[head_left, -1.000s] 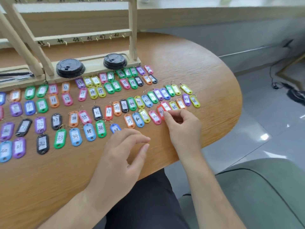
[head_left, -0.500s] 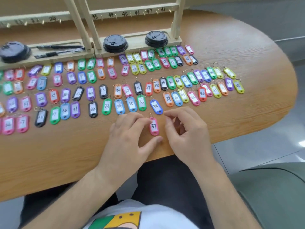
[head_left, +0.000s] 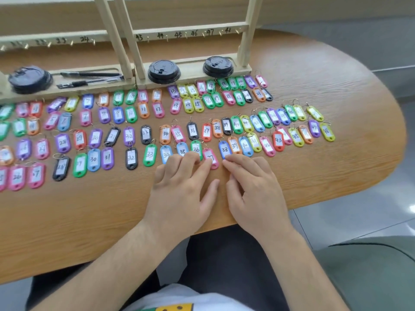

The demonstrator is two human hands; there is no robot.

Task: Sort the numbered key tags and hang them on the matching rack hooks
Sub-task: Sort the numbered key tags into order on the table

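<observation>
Several coloured numbered key tags lie in rows on the wooden table (head_left: 89, 221). A pink tag marked 37 (head_left: 210, 157) sits in the nearest row between a green 36 tag (head_left: 196, 148) and a blue 38 tag (head_left: 224, 149). My left hand (head_left: 184, 187) lies flat with straight fingers, its index fingertip pressing the lower end of the pink tag. My right hand (head_left: 253, 187) rests beside it, fingertips touching the table just below the blue 38 tag. The wooden rack (head_left: 190, 30) with numbered hooks stands at the back, its hooks bare.
Black cup lids (head_left: 164, 71) (head_left: 218, 66) (head_left: 30, 79) and black pens (head_left: 89, 78) lie on the rack's base. The table's curved edge runs down the right side, with grey floor beyond. A green chair (head_left: 370, 272) is at bottom right.
The pink 37 tag slid up from the open table into the nearest row, pushed by my left hand. My right hand moved up to the blue 38 tag. The view shifted slightly.
</observation>
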